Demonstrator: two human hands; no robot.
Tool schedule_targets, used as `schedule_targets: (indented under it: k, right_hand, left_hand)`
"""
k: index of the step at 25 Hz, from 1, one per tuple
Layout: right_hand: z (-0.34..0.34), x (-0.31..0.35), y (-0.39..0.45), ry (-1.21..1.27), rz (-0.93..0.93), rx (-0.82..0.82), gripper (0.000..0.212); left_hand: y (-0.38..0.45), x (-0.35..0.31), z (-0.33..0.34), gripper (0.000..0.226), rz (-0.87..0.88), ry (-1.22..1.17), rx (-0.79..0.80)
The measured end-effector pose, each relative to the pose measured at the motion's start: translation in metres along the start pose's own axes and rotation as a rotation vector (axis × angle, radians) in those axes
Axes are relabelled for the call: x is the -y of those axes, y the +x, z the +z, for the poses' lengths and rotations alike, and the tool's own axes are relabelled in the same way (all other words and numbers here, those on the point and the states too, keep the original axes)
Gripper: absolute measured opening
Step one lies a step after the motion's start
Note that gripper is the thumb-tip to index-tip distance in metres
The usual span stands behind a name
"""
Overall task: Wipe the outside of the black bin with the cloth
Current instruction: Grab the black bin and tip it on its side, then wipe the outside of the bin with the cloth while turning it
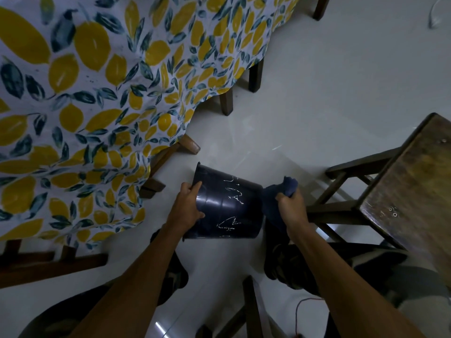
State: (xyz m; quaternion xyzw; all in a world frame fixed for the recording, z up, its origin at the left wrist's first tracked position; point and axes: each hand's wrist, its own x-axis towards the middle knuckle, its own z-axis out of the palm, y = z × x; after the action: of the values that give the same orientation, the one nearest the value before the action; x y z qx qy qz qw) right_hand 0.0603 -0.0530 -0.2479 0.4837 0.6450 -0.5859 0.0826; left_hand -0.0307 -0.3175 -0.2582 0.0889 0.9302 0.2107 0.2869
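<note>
We have the black bin (227, 208) tipped on its side above the floor (317, 93), its open rim toward our left and its base toward our right. It looks like thin moulded plastic: light, fairly stiff, smooth enough to slip when pressed, so we judge the rim the best place to steady it. Our left hand (186, 206) does that, its grip curled around the rim end, thumb on the outer wall. White streaks mark the side facing us, which likely needs the most rubbing.

The dark blue cloth (278, 198) is soft and bunched; our right hand (290, 206) has its grip clenched around it, pressing it against the bin's base end.

Around us, the tabletop carries a lemon-print cloth (85, 93) that drapes low on the left, just beside the bin. A wooden chair (402, 186) stands close on the right, its rungs near our wiping elbow. A thin red cord (302, 311) lies on the floor by our feet.
</note>
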Motion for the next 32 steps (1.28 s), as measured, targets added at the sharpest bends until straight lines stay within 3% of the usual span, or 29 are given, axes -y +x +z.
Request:
schedule_targets:
  k: [4, 15, 23, 29, 32]
  right_hand:
    - [-0.004, -0.001, 0.005, -0.013, 0.026, -0.020, 0.032]
    - [0.006, -0.004, -0.004, -0.016, -0.112, 0.013, 0.048]
    - [0.014, -0.006, -0.005, -0.127, -0.102, 0.038, 0.031]
    - [0.033, -0.009, -0.027, -0.406, -0.358, 0.111, 0.032]
    - [0.060, -0.040, -0.042, -0.585, -0.507, 0.254, 0.053]
  left_hand:
    - [0.006, 0.005, 0.001, 0.110, 0.002, 0.105, -0.015]
    - [0.016, 0.004, 0.002, 0.133, 0.137, 0.388, 0.132]
    - [0.020, 0.021, 0.005, 0.148, 0.260, 0.691, 0.130]
    - [0.028, 0.020, 0.008, 0.149, 0.251, 0.717, 0.095]
    - [0.031, 0.021, 0.008, 0.148, 0.254, 0.684, 0.107]
